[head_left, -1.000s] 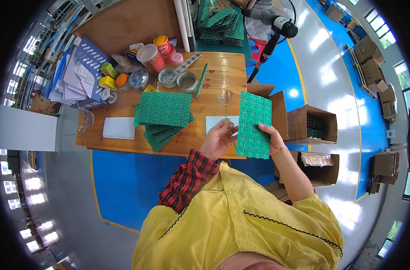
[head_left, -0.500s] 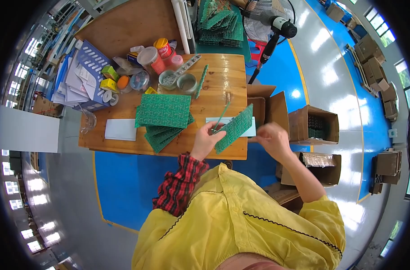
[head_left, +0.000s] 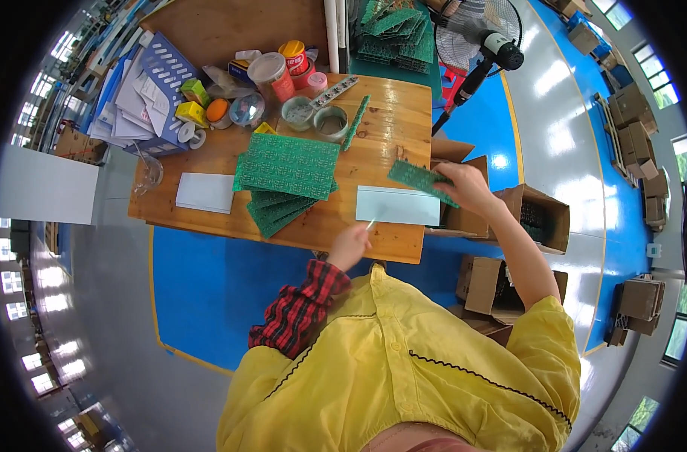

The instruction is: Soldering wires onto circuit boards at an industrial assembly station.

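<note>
a green board [head_left: 410, 175] is tilted in the grip of the right hand [head_left: 464, 187], fingers closed on its right end, above the table's right edge. half a second ago the left hand [head_left: 349, 246] held this board; now the right one does, which leaves the left with only a thin pale stick [head_left: 370, 224] pinched in curled fingers at the board's seven o'clock. the pale sheet [head_left: 398, 206] below, also toward seven, now shows nearly whole, as the board no longer hides its middle. at four o'clock, just beside the table [head_left: 392, 239], stands an open carton [head_left: 471, 220]. at nine lies a fanned stack of green boards [head_left: 287, 166], apart from both hands. toward ten are a cup [head_left: 331, 123] and a narrow green strip [head_left: 356, 123]; at one, beyond the table, a fan [head_left: 502, 51].
</note>
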### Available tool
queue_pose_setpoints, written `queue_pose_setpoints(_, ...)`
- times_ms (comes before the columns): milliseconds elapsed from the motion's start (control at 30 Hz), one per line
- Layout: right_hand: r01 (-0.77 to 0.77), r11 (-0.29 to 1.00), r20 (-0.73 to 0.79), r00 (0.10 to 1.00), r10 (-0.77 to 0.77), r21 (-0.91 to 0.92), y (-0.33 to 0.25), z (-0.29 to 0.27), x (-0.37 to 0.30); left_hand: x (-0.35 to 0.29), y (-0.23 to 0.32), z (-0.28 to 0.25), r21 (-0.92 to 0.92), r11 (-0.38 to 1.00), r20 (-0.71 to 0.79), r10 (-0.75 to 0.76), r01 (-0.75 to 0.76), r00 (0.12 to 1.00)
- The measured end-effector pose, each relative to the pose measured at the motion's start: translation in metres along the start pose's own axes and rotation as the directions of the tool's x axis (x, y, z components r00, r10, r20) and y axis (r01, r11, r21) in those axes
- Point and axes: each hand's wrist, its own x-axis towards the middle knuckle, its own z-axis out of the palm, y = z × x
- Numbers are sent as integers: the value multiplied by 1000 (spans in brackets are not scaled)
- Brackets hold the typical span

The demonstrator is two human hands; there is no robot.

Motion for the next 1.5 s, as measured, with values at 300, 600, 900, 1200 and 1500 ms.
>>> queue_pose_setpoints(300, -7, 998, -159, 987, 17, 61, -19, -47, 15, 86, 44, 103, 52, 910, -122, 414, -411, 902)
queue_pose_setpoints(600, 70, 990, 150, 987, -51, -122, -17, 42, 16, -11, 6, 12, 765, 497, 40, 598, -409, 801)
queue_pose_setpoints(900, 143, 976, 56, 989, -135, -166, -24, 64, 24, -10, -7, 9, 771, 474, 48, 622, -425, 781)
queue_pose_setpoints(1200, 184, 962, 100, 981, -167, -203, -23, 65, 23, -10, -8, 9, 768, 467, 47, 641, -438, 766)
queue_pose_setpoints(1500, 156, 968, 260, 960, -103, -195, -32, 49, 43, -10, -9, 8, 773, 452, 54, 652, -445, 756)
